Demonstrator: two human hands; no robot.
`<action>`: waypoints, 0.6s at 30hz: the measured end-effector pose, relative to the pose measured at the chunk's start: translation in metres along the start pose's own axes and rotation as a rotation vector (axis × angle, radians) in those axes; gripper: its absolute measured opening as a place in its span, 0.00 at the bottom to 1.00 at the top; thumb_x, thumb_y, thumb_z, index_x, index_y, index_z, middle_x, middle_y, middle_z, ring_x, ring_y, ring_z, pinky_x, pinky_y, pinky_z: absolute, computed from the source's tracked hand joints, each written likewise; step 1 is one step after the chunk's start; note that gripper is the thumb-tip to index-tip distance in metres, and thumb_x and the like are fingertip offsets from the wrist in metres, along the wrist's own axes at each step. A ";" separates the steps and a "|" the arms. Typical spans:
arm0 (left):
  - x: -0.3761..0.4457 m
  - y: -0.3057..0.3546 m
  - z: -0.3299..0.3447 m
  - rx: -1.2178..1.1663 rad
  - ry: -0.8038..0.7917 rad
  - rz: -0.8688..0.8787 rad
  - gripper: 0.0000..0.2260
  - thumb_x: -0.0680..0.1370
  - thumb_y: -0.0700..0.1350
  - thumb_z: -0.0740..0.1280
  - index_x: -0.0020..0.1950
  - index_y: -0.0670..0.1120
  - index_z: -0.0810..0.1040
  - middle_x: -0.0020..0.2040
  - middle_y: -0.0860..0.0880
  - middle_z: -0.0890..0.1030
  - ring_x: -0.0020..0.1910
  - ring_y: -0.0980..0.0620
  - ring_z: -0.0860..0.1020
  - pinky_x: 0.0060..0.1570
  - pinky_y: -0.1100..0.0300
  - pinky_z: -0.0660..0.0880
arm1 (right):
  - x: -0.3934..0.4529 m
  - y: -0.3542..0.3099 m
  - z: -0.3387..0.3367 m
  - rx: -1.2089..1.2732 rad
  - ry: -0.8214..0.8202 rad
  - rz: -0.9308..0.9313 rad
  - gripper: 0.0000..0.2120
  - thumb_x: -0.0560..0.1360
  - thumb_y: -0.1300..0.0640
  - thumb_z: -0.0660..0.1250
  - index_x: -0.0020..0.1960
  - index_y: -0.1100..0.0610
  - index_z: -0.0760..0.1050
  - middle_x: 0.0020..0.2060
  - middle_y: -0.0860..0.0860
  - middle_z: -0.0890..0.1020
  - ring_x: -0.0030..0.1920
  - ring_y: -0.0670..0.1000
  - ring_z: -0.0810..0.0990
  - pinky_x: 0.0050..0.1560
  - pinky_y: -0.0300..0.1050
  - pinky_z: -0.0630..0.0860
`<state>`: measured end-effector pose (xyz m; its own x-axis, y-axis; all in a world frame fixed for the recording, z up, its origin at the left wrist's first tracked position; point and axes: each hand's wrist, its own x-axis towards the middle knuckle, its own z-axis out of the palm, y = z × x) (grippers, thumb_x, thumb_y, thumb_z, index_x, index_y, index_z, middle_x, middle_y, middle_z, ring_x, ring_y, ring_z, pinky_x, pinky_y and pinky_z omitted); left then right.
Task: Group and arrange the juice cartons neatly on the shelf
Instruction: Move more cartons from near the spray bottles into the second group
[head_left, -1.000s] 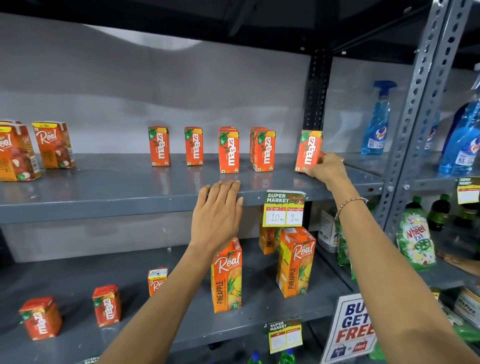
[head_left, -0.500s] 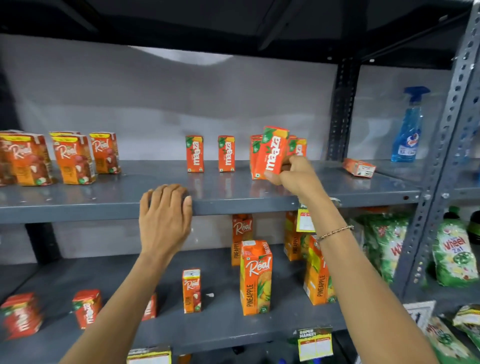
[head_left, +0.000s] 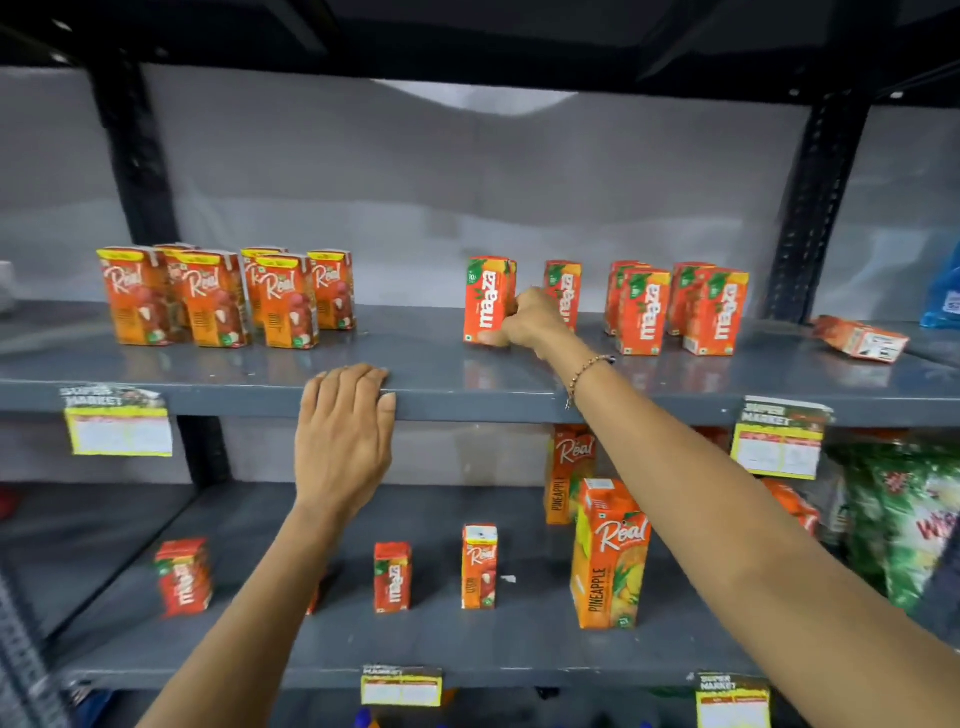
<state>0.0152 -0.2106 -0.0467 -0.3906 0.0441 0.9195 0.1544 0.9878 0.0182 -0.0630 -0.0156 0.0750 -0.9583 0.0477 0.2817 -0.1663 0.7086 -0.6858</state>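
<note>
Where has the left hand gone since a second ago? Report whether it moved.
Cannot tell. The left hand rests on the grey metal shelf's front edge throughout, but the camera swung, so any sideways slide is unclear.

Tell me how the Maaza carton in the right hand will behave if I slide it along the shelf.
The Maaza carton is tall on a narrow base, so it likely tips if pushed high. The shelf looks glossy, so it probably slides easily. Being small, it seems light in the right hand.
</note>
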 end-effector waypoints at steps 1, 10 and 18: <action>0.000 -0.001 0.000 -0.002 -0.004 0.004 0.16 0.81 0.48 0.52 0.57 0.41 0.76 0.55 0.44 0.79 0.54 0.44 0.75 0.62 0.50 0.66 | 0.002 -0.003 0.003 -0.025 0.003 0.003 0.27 0.67 0.57 0.76 0.62 0.62 0.72 0.60 0.57 0.79 0.59 0.57 0.79 0.59 0.48 0.74; -0.002 -0.001 0.005 -0.030 0.011 -0.018 0.16 0.81 0.48 0.52 0.57 0.42 0.76 0.55 0.45 0.78 0.56 0.45 0.74 0.65 0.51 0.64 | 0.015 -0.002 0.012 -0.089 -0.029 0.014 0.27 0.70 0.58 0.73 0.66 0.61 0.68 0.62 0.57 0.76 0.63 0.57 0.76 0.63 0.50 0.71; -0.001 0.007 0.003 -0.071 0.005 -0.095 0.18 0.81 0.49 0.50 0.56 0.43 0.77 0.55 0.45 0.79 0.57 0.45 0.76 0.69 0.51 0.60 | 0.009 0.011 -0.006 -0.060 -0.021 -0.044 0.21 0.69 0.54 0.75 0.58 0.62 0.77 0.54 0.54 0.82 0.56 0.54 0.80 0.58 0.47 0.75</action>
<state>0.0137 -0.2032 -0.0484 -0.4023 -0.0497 0.9142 0.1806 0.9746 0.1324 -0.0719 -0.0029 0.0744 -0.9551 0.0014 0.2963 -0.1947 0.7509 -0.6311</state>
